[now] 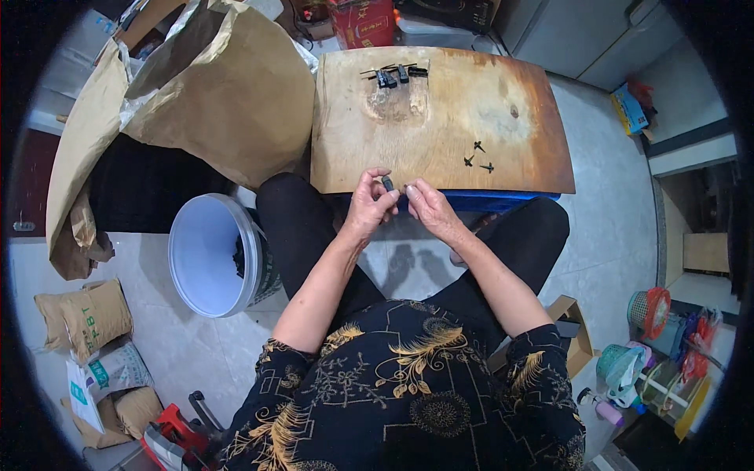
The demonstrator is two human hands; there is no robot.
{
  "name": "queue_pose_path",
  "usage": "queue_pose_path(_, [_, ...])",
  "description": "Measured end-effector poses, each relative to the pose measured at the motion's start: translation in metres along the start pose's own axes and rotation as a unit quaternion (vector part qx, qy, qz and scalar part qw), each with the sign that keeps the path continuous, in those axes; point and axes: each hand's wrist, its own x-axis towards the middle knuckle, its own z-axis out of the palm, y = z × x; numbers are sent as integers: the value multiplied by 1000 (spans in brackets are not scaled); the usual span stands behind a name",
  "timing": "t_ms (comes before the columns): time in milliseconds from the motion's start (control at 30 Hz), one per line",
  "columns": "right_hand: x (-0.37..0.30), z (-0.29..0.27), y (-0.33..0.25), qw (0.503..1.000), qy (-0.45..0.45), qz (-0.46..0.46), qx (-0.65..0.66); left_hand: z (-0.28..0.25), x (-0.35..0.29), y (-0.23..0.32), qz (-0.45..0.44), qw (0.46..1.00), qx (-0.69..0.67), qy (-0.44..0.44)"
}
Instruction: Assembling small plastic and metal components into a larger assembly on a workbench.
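Note:
Between the thumb and fingers of my left hand [366,207] is a small black plastic-looking part [387,183], held upright at the near edge of the wooden board [345,145]. My right hand [432,213] is close beside it, thumb and forefinger pinched together. Whatever lies in that pinch is too small to make out. Three small black pronged pieces [478,147] lie on the board, to the right of my hands. Toward its far edge sit several black block-shaped parts [403,74] with thin sticks among them.
Left of my knees stands a white bucket [182,259] with dark pieces inside. A large brown paper sack [228,102] rises behind it, against the board's left side. Filled bags [98,314] lie at far left. An open cardboard box [580,337] and baskets [648,314] are at right.

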Motion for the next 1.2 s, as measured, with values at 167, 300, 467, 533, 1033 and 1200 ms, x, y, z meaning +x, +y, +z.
queue_pose_path(167, [5, 1, 0, 998, -37, -9, -46, 5, 1, -6, 37, 995, 91, 6])
queue_pose_path(300, [6, 0, -1, 996, -41, -16, -74, 4, 4, -9, 113, 973, 200, 15])
queue_pose_path(467, [7, -3, -4, 995, -46, -4, -91, 5, 9, -13, 172, 948, 267, 18])
queue_pose_path(533, [9, -3, -1, 995, -41, -2, -95, 7, 9, -10, 101, 960, 262, 4])
queue_pose_path(1033, [23, -1, 15, 995, -17, -32, -95, 8, 26, -17, 107, 956, 269, 36])
queue_pose_path(1200, [24, 4, 11, 992, 0, -38, -123, 10, 23, -20, 109, 939, 316, 74])
